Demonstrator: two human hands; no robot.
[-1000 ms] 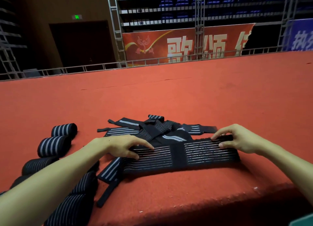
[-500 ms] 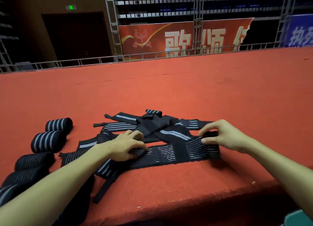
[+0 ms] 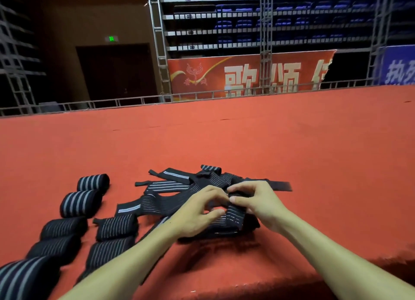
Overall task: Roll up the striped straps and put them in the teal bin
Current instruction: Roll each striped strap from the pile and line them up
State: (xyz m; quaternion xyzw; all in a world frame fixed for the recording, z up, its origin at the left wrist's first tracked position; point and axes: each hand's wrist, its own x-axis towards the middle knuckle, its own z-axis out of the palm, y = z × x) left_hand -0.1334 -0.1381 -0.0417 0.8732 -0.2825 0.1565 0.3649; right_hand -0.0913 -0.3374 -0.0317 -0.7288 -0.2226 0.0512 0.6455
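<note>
Already several rolled straps (image 3: 80, 204) lie on the red stage (image 3: 292, 153); left hand (image 3: 197, 212) and right hand (image 3: 258, 206) pinch one strap (image 3: 234, 217), fingers curled; a loose pile (image 3: 170, 187) is left; teal bin not in view.

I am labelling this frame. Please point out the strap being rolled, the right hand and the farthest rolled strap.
strap being rolled (image 3: 234, 217): head view, striped band between the hands.
right hand (image 3: 260, 202): head view, back of the hand.
farthest rolled strap (image 3: 93, 182): head view, striped side.
</note>
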